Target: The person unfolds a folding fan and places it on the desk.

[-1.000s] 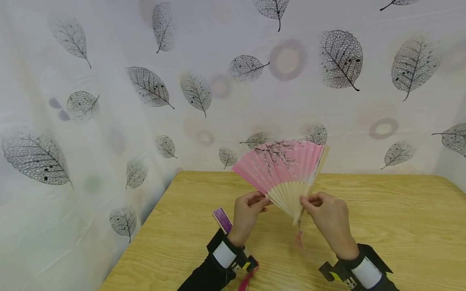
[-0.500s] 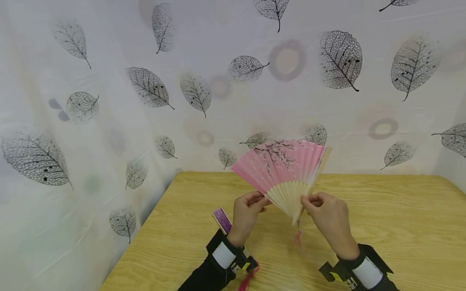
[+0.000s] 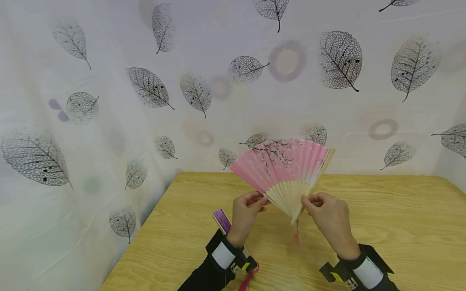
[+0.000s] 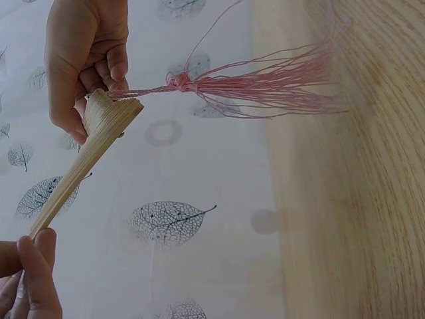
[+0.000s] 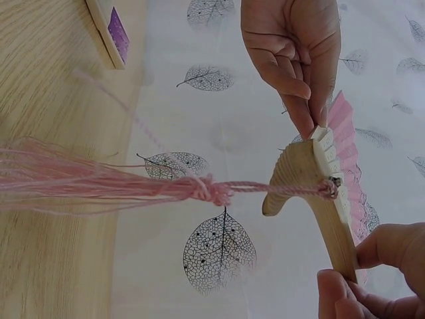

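Note:
A pink folding fan (image 3: 276,161) with dark blossom branches and pale wooden ribs is spread wide above the table. Its left edge is pinched between thumb and fingers of my left hand (image 3: 248,216). On the other side, my right hand (image 3: 327,218) grips the right guard stick low down, near the pivot. From the pivot end hangs a pink tassel (image 5: 153,186), seen close up in the right wrist view. The ribs (image 4: 86,159) appear edge-on in the left wrist view.
A second fan (image 3: 222,220), folded and purple, lies on the wooden table (image 3: 400,226) partly hidden by my left arm, with a dark pink tassel (image 3: 248,279) by that wrist. Behind the table hangs a white curtain (image 3: 233,36) printed with leaves.
The fan has spread slightly wider: its right guard stick leans further right and its pivot end has shifted a little left. Both hands stay almost in place.

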A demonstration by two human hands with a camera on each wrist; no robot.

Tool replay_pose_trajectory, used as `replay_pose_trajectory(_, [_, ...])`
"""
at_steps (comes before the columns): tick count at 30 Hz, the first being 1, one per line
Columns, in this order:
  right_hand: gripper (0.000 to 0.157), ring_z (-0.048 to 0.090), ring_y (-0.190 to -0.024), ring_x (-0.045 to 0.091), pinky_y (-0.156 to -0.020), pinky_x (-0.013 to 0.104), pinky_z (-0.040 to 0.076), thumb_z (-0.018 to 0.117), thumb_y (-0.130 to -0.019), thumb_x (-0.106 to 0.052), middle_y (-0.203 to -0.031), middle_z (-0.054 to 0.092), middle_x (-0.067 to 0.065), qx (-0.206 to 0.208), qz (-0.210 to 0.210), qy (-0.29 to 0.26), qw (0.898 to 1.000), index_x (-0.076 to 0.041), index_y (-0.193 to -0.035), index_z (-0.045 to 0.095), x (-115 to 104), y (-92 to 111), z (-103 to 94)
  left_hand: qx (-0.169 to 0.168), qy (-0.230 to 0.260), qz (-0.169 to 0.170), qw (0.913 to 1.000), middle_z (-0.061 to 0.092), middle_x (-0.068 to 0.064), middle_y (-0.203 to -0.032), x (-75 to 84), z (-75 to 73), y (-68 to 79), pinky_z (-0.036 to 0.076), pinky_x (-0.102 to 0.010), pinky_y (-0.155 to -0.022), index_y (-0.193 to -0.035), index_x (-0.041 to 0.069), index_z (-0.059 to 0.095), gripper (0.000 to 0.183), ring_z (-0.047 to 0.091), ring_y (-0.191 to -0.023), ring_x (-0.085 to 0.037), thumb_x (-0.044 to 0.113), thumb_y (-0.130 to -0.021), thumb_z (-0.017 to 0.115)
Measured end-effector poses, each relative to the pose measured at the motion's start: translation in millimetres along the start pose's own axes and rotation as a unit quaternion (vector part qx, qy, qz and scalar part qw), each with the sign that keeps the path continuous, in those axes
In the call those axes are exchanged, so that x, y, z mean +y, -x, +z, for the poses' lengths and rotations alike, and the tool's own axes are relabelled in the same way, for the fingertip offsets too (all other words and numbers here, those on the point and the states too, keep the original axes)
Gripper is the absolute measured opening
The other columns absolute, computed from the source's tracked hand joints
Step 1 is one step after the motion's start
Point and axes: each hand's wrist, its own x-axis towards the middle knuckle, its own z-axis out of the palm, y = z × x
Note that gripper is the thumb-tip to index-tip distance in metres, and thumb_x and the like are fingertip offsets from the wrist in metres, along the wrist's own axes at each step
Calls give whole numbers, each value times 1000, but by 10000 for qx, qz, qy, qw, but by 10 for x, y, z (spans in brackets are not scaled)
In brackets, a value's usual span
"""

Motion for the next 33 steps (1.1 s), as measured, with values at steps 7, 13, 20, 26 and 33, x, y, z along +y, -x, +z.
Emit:
replay_pose_trajectory(7, [25,46,-43,7,-35,26,38,64,-77,-24,-55,62,6,84,-82,16,9999,-2,-67,65,6,-7,-2,38,4,85,10000,66,-24,-93,-13,-2,-8,53,-21,-65,-96,-7,62,28,63,-82,-23,16,-79,64])
replay_pose_trajectory(13, [25,47,-43,6,-36,26,38,64,-77,-24,-54,61,5,186,-158,38,9997,-2,-66,65,24,-2,10,102,5,125,9999,66,-24,-93,-25,-6,-10,54,-22,-66,-97,-6,62,29,64,-81,-21,16,-79,64])
replay_pose_trajectory(20, [25,47,-43,6,-35,26,38,64,-77,-24,-53,61,4,209,-156,-4,9997,-2,-65,65,28,-7,10,135,51,180,9997,65,-25,-93,-34,-9,-14,53,-22,-65,-97,-6,62,28,64,-82,-22,16,-79,64])
replay_pose_trajectory(26, [26,49,-43,7,-36,26,38,64,-78,-25,-53,61,4,197,-88,-111,9997,-3,-66,64,31,-12,14,153,118,159,9997,65,-24,-93,-37,-11,-19,53,-21,-65,-97,-7,62,28,63,-82,-22,16,-80,63])
replay_pose_trajectory(33, [27,49,-42,6,-36,26,39,63,-79,-28,-52,61,3,147,13,-229,9996,-4,-66,64,33,-10,17,186,143,167,9996,65,-25,-93,-29,-13,-17,53,-22,-65,-97,-7,62,28,63,-82,-22,15,-80,63])
